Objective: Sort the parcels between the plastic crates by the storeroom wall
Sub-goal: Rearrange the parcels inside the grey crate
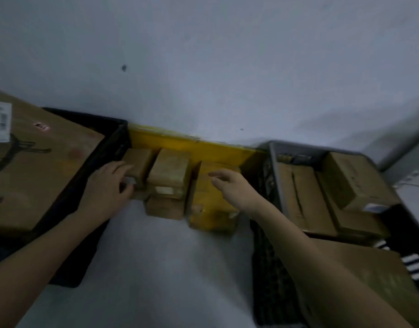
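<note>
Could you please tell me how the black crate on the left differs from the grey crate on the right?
The black crate has dark walls; the grey crate has a pale rim. One large flat carton covers the black crate, while the grey crate holds several smaller stacked boxes. Both stand against the wall, holding cardboard parcels.

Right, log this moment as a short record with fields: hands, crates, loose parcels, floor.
left hand: fingers curled on the leftmost small parcel
right hand: open, over the yellow-taped parcel; contact unclear
middle parcels: small brown boxes, stacked between the two hands
left crate: black, large cardboard box on top
right crate: holds several brown boxes
floor: grey, yellow strip along the wall
</note>
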A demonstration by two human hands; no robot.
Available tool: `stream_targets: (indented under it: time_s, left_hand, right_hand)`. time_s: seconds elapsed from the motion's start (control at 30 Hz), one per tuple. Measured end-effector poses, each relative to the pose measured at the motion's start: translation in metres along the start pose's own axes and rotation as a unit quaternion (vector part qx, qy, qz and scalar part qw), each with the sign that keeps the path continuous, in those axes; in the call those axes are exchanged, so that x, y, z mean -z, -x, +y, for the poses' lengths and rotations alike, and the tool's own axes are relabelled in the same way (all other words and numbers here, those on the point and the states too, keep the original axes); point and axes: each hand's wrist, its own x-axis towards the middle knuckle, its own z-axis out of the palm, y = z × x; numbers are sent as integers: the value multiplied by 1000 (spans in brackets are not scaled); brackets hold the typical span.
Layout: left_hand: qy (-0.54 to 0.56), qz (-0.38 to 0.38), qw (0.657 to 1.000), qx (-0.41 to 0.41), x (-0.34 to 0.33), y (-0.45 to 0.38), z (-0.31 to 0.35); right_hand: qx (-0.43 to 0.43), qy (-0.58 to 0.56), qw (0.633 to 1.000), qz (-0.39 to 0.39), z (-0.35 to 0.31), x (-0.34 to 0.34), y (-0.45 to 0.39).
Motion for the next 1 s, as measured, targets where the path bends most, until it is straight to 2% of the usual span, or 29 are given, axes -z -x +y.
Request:
stream_targets:
  time_s: [0.07, 0.2, 0.37, 0.57, 0.7, 0.77, 0.87, 0.93, 1.0]
  left_hand:
    - [45, 1, 998, -49, -6, 7, 63]
    - [167, -10, 981, -94, -15, 17, 186]
    - [204, -18, 966, -157, -38, 23, 287]
    - [285, -110, 943, -132, -74, 26, 367]
    - [325, -211, 919, -71, -95, 19, 411]
    - [345, -244, 906, -35, -102, 9, 432]
    - [366, -281, 887, 10, -109, -6, 460]
    - [365, -298, 882, 17, -116, -10, 476]
    - [363, -310, 879, 17, -127, -14, 489]
  right_hand:
    - [21, -12, 999, 21, 14, 35, 24]
    - [40, -39, 993, 107, 48, 95, 68]
    - [10, -39, 984, 176, 106, 158, 118]
    - [-48, -11, 956, 289, 171, 221, 158]
    - [-109, 168, 903, 380, 204, 261, 169]
    - [-169, 226, 889, 359, 224, 272, 173]
    - [-249, 170, 914, 271, 254, 273, 175]
    - [-254, 170, 917, 258, 267, 269, 172]
    - [-248, 199, 907, 277, 273, 268, 167]
